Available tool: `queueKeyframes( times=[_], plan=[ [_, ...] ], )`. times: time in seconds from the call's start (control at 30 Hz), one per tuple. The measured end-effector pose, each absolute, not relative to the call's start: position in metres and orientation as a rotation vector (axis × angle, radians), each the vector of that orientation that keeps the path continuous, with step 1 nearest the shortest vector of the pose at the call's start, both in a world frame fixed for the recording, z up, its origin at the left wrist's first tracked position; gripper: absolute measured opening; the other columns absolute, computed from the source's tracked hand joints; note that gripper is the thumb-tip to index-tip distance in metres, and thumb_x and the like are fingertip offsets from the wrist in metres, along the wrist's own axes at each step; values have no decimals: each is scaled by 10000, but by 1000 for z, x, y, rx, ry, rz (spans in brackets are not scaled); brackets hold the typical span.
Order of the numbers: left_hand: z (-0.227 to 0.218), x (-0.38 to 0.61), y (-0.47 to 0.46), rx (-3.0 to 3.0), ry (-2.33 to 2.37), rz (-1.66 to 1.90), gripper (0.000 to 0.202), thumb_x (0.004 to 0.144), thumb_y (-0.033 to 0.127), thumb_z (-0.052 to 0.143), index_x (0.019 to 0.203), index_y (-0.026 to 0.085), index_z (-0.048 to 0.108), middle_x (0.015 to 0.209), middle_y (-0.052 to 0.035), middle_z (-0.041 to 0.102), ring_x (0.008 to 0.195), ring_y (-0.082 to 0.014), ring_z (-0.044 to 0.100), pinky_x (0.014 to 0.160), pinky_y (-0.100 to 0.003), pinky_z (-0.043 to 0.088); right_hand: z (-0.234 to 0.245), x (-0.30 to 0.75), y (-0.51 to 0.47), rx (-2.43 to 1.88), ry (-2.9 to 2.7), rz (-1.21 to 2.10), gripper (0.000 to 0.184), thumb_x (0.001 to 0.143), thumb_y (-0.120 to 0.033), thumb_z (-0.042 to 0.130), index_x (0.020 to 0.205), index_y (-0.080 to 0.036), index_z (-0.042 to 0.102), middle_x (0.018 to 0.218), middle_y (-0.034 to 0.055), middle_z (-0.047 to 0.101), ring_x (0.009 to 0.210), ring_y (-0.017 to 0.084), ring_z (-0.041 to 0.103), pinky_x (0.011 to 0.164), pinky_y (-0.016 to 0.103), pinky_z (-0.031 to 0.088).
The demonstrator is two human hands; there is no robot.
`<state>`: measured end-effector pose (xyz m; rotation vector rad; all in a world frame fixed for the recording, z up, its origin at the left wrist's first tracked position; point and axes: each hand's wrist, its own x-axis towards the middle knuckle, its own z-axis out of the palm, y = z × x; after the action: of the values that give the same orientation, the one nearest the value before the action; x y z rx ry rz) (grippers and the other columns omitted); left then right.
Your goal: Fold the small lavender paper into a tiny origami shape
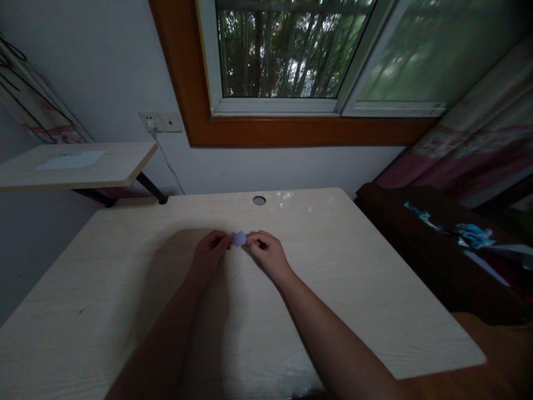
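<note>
A small piece of light purple paper (pixel 239 239) is stretched between my two hands above the pale wooden desk (pixel 333 266). My left hand (pixel 210 249) pinches its left edge between thumb and forefinger. At the opposite edge, the fingertips of my right hand (pixel 268 251) are closed in a pinch on the right corner. The piece looks flat and roughly square, with a slight tilt. Both forearms reach in from the bottom, and a shadow lies on the desk around the left one.
A round cable hole (pixel 259 200) sits near the desk's back edge. On the left, a raised shelf (pixel 120 166) carries a white sheet (pixel 70 160). A white cable hangs from the wall socket (pixel 160 122). Dark furniture with blue items (pixel 474 235) stands beyond the right edge.
</note>
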<state>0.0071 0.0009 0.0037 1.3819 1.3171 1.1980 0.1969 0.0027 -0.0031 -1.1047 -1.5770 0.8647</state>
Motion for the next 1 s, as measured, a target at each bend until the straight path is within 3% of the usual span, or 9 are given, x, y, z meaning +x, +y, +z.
queueKeyframes(
  times=[1.0],
  plan=[
    [2,8,2,1527,1295,1075,226,826,393,598,792,178,657,703,-5,651,686,-154,612,677,-252,474,-4,193,1,-1051,-1782,794,144,875,-299,607,841,-215,718,727,22,596,646,144,546,594,254,422]
  ],
)
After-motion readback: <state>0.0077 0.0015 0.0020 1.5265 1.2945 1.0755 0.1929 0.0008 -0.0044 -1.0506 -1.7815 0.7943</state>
